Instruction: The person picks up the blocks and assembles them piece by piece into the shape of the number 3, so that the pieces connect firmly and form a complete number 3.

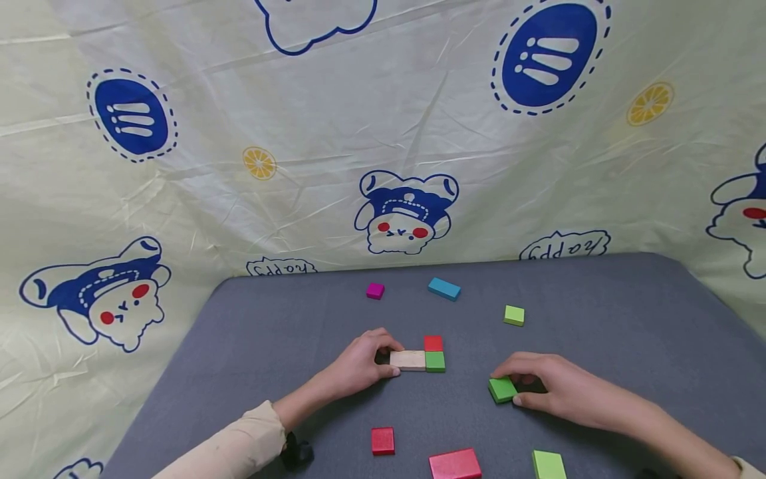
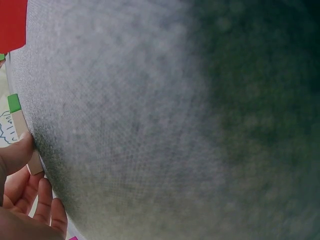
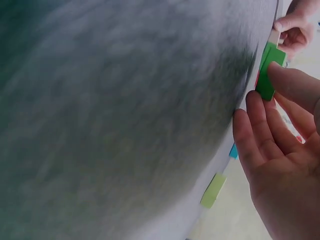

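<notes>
- Presently, the left hand (image 1: 365,362), near the middle of the frame, pinches the left end of the pale wooden block (image 1: 407,360) between thumb and fingers.
- At its right end, this pale block touches the joined green block (image 1: 435,362); the small red block (image 1: 433,343) lies against the upper side of that green one.
- To the right of the centre, the right hand (image 1: 556,386) holds the loose green block (image 1: 501,390) by thumb and fingertips, apart from the joined group; whether this block touches the grey table (image 1: 287,326), I cannot tell.
- Above the hands lie the magenta block (image 1: 375,291), the blue block (image 1: 445,289) and, more to the right, the upper lime block (image 1: 514,315).
- Along the lower edge are the square red block (image 1: 383,441), the bigger red block (image 1: 455,464) and the lower lime block (image 1: 548,464).
- Behind, the printed cloth (image 1: 209,219) fills the upper part of the frame.
</notes>
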The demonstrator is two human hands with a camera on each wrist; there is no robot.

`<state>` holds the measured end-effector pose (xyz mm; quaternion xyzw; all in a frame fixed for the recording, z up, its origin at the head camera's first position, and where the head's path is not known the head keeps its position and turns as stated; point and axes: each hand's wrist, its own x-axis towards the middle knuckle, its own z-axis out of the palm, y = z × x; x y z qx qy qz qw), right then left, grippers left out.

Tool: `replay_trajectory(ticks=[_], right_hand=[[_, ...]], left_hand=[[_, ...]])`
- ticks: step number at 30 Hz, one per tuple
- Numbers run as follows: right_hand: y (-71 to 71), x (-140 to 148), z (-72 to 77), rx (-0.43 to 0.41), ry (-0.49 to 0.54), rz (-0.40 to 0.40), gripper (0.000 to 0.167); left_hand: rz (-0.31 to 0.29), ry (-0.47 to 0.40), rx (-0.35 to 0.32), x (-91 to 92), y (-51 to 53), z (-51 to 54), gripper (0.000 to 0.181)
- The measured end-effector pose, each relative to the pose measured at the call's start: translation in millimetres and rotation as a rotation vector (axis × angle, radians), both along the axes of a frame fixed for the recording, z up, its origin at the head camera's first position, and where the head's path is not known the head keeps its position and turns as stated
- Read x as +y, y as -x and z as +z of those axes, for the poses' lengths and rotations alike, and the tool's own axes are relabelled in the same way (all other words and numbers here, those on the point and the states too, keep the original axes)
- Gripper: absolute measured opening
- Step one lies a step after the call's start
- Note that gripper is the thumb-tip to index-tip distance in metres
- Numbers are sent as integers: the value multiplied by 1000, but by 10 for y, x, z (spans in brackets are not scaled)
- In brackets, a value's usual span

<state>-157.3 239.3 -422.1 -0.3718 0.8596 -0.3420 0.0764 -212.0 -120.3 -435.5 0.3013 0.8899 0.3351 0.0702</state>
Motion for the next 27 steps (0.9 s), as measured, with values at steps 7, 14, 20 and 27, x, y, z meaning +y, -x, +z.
replay_trajectory(ticks=[7, 14, 20, 27], right_hand=[[4, -183, 73, -67, -51, 22, 31], [35, -331, 95, -79, -56, 43, 32], [62, -458, 121, -138, -67, 26, 33], [83, -634, 130, -158, -85, -9, 33]], left_hand=[[-1, 4, 0, 5, 8, 2, 25], [-1, 2, -1, 3, 10, 23, 25], [2, 5, 0, 4, 12, 6, 25], [7, 7, 0, 6, 3, -2, 25]])
